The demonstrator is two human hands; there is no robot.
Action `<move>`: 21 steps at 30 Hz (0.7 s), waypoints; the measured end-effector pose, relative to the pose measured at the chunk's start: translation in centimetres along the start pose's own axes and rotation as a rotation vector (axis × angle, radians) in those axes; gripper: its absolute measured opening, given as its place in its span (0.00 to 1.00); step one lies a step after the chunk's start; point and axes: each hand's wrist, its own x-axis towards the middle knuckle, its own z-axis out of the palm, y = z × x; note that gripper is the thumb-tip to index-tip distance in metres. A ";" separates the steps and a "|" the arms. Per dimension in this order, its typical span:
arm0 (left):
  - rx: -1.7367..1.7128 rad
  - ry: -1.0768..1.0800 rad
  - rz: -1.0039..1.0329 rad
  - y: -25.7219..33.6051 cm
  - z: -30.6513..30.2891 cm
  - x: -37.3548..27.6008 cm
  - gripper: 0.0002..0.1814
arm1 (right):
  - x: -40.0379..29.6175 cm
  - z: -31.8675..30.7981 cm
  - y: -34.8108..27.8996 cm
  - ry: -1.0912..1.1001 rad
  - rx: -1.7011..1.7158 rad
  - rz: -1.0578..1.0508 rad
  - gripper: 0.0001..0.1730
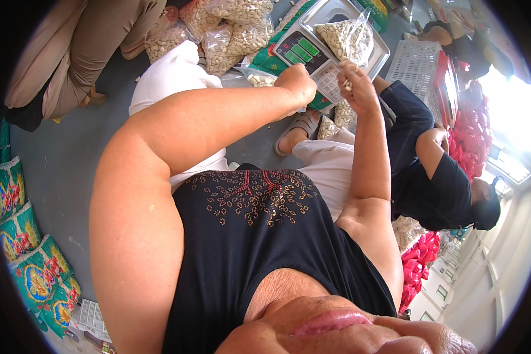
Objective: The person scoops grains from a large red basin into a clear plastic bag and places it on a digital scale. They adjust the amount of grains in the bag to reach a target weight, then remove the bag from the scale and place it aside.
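My left hand [297, 84] is closed over the top of a clear plastic bag [262, 80] with pale bean-like pieces in it, at the near left of a digital scale [300, 49]. My right hand [358, 90] is raised in front of the scale's keypad, and a few pale pieces [347, 85] show between its curled fingers. On the metal pan lies a filled clear bag [348, 39] of the same pieces. Its near corner meets my right fingertips in the picture; whether they touch, I cannot tell. Green digits are lit on the scale's display.
Several filled clear bags [236, 37] lie beyond my left knee. A person in beige trousers [101, 48] stands at left; another in dark clothes [438, 186] sits at right. Beside that person is a white plastic crate [413, 66]. Printed green sacks [44, 283] line the left edge.
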 end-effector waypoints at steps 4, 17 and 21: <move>-0.048 -0.034 -0.041 0.5 -0.6 -0.4 0.13 | -1.8 3.3 1.4 -0.130 -0.275 0.226 0.09; -0.002 -0.067 -0.037 0.9 -0.7 -0.7 0.14 | -0.8 5.7 1.3 0.124 -0.828 0.090 0.16; -0.027 -0.036 -0.052 1.5 -1.2 -1.4 0.13 | 3.9 2.7 -3.5 0.832 -1.362 -0.539 0.38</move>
